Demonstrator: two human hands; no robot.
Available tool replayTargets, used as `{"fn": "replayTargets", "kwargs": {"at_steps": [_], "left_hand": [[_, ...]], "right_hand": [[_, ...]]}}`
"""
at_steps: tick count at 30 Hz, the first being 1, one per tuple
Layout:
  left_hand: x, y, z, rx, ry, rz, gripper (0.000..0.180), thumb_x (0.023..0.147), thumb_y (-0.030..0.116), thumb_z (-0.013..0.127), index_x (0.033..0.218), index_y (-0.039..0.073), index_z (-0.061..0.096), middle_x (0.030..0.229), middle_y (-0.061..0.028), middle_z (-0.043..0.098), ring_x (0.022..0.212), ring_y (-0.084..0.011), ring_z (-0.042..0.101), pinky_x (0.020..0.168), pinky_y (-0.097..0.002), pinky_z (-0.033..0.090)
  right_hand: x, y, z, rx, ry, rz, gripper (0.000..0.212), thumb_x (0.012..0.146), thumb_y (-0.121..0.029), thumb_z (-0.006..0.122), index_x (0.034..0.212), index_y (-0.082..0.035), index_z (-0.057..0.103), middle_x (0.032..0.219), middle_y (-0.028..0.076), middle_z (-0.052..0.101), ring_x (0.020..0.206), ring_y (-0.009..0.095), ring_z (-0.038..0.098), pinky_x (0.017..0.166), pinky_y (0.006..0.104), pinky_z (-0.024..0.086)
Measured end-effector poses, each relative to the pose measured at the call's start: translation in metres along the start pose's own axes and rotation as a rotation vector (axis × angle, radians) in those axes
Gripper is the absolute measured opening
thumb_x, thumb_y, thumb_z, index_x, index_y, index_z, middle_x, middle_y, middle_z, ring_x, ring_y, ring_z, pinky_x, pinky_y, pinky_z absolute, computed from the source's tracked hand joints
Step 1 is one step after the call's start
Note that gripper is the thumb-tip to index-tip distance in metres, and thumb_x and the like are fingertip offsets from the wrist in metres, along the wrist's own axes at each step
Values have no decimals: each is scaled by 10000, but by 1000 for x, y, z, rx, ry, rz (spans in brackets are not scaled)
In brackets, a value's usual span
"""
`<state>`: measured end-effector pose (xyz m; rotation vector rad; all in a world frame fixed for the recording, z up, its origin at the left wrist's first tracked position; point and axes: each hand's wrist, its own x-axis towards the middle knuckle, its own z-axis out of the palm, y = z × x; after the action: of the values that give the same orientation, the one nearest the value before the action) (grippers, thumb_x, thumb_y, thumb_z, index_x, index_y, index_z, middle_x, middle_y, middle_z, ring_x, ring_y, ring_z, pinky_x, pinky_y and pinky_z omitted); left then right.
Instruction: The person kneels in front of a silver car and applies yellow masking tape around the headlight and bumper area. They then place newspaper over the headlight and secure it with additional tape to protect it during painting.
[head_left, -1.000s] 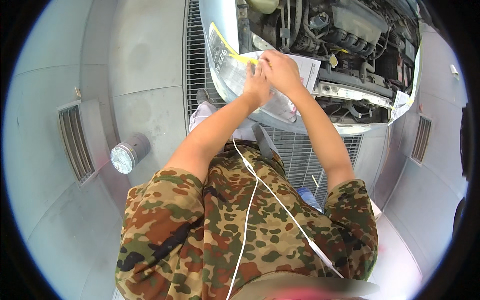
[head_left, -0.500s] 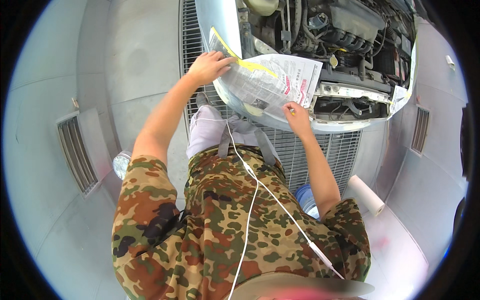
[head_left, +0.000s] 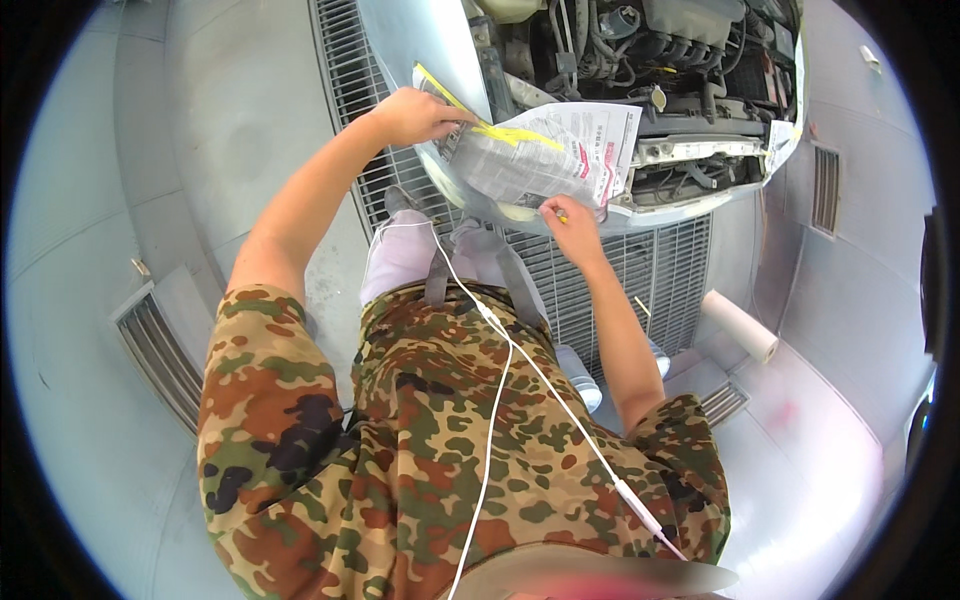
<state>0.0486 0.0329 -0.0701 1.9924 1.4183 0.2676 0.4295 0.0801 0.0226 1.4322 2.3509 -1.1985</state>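
Note:
A newspaper sheet (head_left: 525, 168) lies over the front corner of a pale car, with yellow masking tape (head_left: 515, 134) along its upper edge. My left hand (head_left: 412, 117) is at the sheet's upper left, its fingers drawn together on the taped edge. By the sheet's lower edge, my right hand (head_left: 575, 232) is closed in a pinch, and a small bit of yellow tape shows at its fingers. The pale car fender (head_left: 422, 40) rises past the left hand. What lies under the newspaper is hidden.
The engine bay (head_left: 650, 60) stands open beyond the paper. Another piece of paper (head_left: 780, 143) is taped at the car's far right corner. Floor grating (head_left: 630, 270) runs under the car's front. A white roll (head_left: 740, 325) lies at right, and a white cable (head_left: 487, 310) hangs down my front.
The view has shifted, so the car sits farther left and up. My left hand's fingers have drawn together along the tape. My right hand has moved slightly left along the sheet's lower edge.

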Motion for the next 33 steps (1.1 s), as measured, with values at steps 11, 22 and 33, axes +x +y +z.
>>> {"fn": "replayTargets", "kwargs": {"at_steps": [11,22,33], "left_hand": [[-17,-2,16,-43,-47,55,472,1067,357,578,1539,369,554,1055,-124,751,893,-355,724,812,-489,588],[4,41,31,-88,-95,-148,478,1069,427,556,1519,267,567,1028,-128,776,889,-347,745,768,-479,589],[-33,69,30,165,0,-139,507,1068,334,566,1567,268,507,898,-59,704,779,-274,726,692,-429,564]], "right_hand": [[-44,-25,42,87,33,91,169,972,-179,713,1012,-16,705,933,155,730,857,332,710,776,404,561],[-33,0,41,44,-65,116,180,977,-185,713,1015,-9,704,934,148,744,884,322,716,814,390,550],[12,14,20,99,-88,-57,186,963,-185,684,1034,-19,729,974,148,764,905,336,731,806,423,561]]}}
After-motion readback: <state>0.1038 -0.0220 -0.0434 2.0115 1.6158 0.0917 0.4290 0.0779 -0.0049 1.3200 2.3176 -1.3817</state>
